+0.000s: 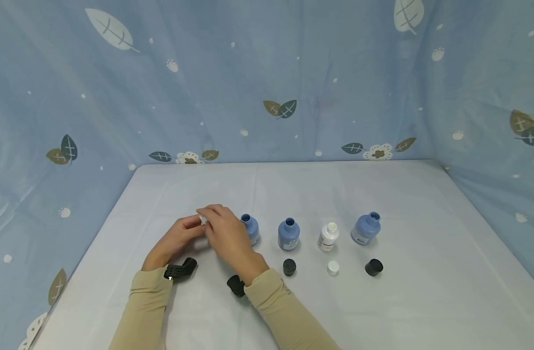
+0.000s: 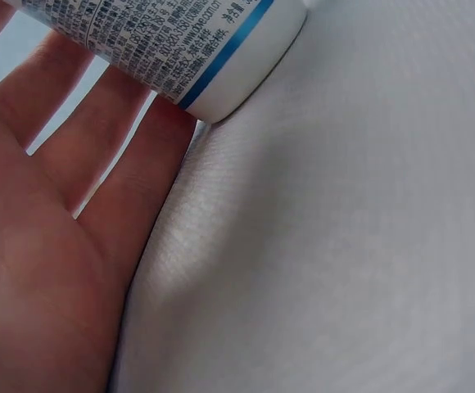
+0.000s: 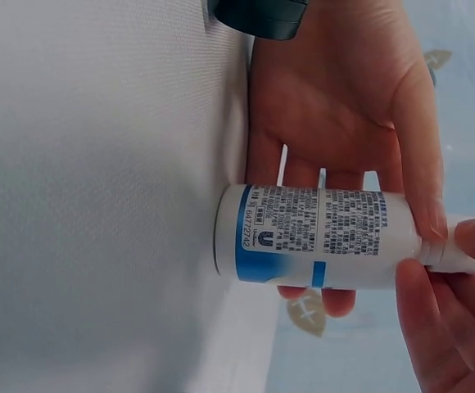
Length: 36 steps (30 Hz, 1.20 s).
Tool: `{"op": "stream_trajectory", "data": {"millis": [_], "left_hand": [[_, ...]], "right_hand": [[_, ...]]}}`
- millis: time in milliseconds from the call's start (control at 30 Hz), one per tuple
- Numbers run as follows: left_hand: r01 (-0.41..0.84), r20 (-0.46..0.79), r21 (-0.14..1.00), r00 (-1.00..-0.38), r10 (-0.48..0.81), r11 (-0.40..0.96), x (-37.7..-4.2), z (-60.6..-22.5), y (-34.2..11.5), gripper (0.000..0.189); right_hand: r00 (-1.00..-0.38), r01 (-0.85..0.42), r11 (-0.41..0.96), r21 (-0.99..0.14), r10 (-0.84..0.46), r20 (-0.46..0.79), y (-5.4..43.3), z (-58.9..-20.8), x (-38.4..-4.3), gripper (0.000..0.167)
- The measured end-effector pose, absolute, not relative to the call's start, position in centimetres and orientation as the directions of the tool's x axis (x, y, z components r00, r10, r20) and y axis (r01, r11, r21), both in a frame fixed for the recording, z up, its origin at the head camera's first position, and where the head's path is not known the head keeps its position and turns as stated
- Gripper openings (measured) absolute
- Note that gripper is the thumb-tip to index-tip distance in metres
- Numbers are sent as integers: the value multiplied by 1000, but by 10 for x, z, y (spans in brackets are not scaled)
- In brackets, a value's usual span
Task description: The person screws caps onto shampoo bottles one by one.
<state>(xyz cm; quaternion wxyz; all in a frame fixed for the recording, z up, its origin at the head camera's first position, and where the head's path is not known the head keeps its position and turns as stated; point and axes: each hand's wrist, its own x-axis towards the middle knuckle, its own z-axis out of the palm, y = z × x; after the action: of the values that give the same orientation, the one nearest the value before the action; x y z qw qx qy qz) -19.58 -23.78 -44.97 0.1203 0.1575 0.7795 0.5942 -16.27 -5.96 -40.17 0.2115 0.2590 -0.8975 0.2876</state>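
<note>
Bottle (image 3: pixel 356 274) is in L hand (image 1: pixel 177 238): fingers wrapped behind, thumb in front, up near the top (image 3: pixel 462 260). Base is low over the table (image 1: pixel 406 296) below that hand; can't tell re contact. R hand (image 1: pixel 227 236), close by L, pinches the top btw thumb & fingers. Main risk, prob.: loose L grip w/ a hard twist from R could spin or tip it. Also, blue bottle (image 1: pixel 254 230) stands just beside R hand, so a careless knuckle swing could topple it.
</note>
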Motion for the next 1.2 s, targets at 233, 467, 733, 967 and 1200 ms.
{"op": "stream_trajectory", "data": {"millis": [233, 467, 733, 967, 1200], "left_hand": [[94, 3, 977, -906, 423, 193, -197, -448, -236, 35], [111, 16, 974, -902, 432, 196, -201, -447, -233, 33], [133, 47, 978, -890, 454, 159, -200, -447, -234, 32], [111, 21, 978, -892, 451, 176, -198, -450, -237, 34], [97, 21, 985, -892, 451, 145, -196, -450, -239, 25]], "right_hand": [[-783, -570, 709, -415, -316, 536, -60, -403, -163, 31], [-797, -527, 722, -449, -237, 556, -63, -405, -162, 33], [-835, -476, 735, -483, -205, 511, -66, -406, -162, 43], [-830, -495, 731, -469, -237, 506, -65, -404, -161, 39], [-806, -534, 730, -426, -288, 517, -63, -403, -158, 35]]}}
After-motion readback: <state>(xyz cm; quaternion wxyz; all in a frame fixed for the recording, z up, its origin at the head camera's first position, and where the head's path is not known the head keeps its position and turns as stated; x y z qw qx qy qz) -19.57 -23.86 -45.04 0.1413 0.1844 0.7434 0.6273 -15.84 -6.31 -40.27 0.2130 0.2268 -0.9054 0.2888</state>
